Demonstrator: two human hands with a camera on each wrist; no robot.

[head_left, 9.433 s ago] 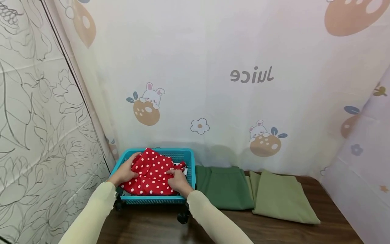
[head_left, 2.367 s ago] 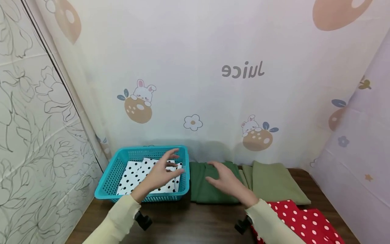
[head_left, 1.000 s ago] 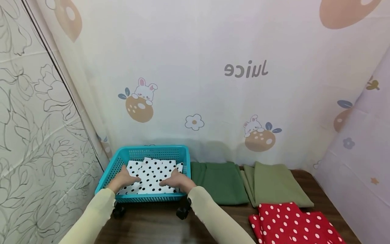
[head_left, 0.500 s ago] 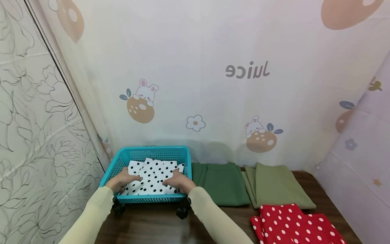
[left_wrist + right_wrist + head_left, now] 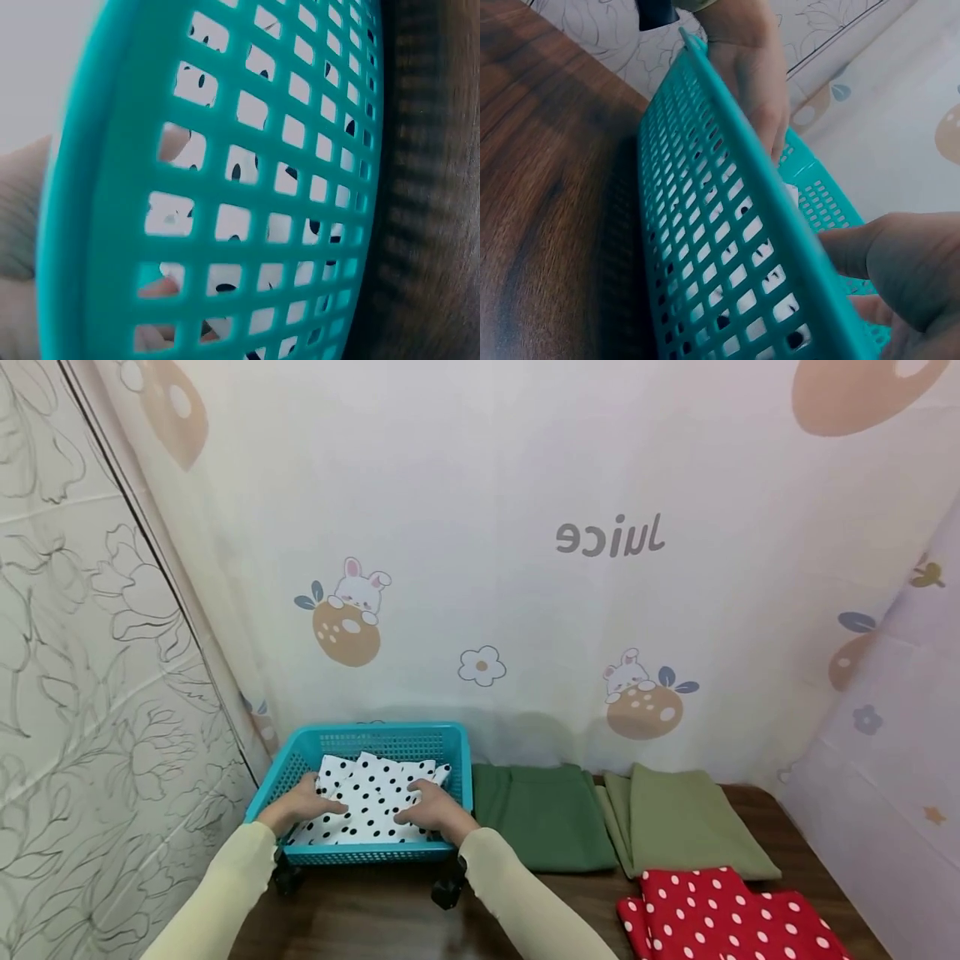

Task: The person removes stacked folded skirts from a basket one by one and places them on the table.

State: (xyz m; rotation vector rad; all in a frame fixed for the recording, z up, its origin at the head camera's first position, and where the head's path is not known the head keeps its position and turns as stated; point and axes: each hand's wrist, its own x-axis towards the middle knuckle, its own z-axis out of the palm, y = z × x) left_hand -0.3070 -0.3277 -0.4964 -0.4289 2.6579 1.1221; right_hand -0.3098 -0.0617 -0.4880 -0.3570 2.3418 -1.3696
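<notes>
A folded white cloth with black dots (image 5: pixel 369 797) lies in a turquoise plastic basket (image 5: pixel 384 742) at the table's left. My left hand (image 5: pixel 303 802) grips the cloth's left side, thumb on top. On the opposite side my right hand (image 5: pixel 435 806) holds it, thumb over the upper face and the other fingers mostly hidden. Through the basket's mesh wall (image 5: pixel 116 187) in the left wrist view, fingertips show beside the dotted fabric. The right wrist view has the right hand (image 5: pixel 922 270) just inside the near rim, the left hand (image 5: pixel 754 90) farther along.
Right of the basket lies a folded dark green cloth (image 5: pixel 551 818), then a folded olive cloth (image 5: pixel 693 822). A red cloth with white dots (image 5: pixel 731 918) lies at the front right of the brown wooden table (image 5: pixel 375 918). Patterned curtains (image 5: pixel 510 527) stand behind and at the sides.
The red dotted cloth, earlier in the basket between both hands, now lies at front right. The hands came back to the basket and took hold of the white dotted cloth, which has bunched slightly.
</notes>
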